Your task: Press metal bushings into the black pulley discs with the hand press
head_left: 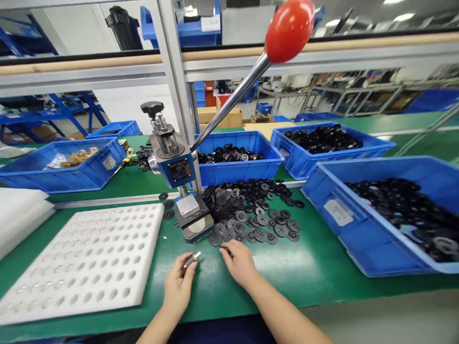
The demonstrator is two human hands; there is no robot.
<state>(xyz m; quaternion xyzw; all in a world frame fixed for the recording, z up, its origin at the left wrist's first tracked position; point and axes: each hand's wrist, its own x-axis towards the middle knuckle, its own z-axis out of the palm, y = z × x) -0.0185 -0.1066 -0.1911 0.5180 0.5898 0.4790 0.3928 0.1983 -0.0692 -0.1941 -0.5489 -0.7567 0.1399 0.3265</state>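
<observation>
My left hand (181,283) is closed round a small grey and white cylindrical part (191,259), held just above the green mat in front of the hand press. My right hand (238,260) rests on the mat with its fingertips pinched on a black disc at the near edge of a pile of black discs (251,210). The blue hand press (179,177) stands just behind both hands, and its long lever with a red knob (289,28) is raised up to the right.
A white foam tray with rows of round holes (86,260) lies at the left. Blue bins of black parts (390,210) (322,143) (236,157) stand to the right and behind. Another blue bin (68,165) holds brass-coloured parts at the far left.
</observation>
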